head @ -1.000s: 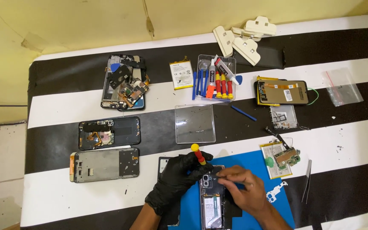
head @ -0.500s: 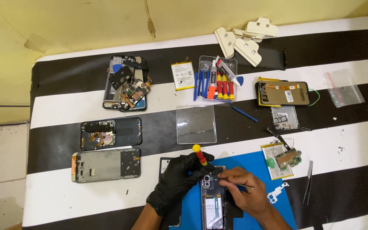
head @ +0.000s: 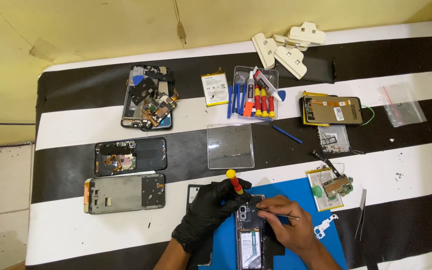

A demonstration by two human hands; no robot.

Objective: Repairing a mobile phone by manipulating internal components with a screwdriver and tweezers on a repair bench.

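Opened phone at bottom centre of the frame, lying on a blue mat, back cover off, battery and camera block exposed. Left hand, in a black glove, closed around a screwdriver with red shaft and yellow cap, fingers resting on the phone's upper left edge. Right hand, bare, pinched narrow on thin metal tweezers, tips set at the phone's top end just beside the camera block. Two gutted phone frames at middle left, one above the other. Heap of phone parts at upper left. Clear plastic lid at centre. Tray of small screwdrivers at upper centre, loose battery just beside it. White clamps at top right. Circuit board right of the mat, near a small plastic bag at far right.
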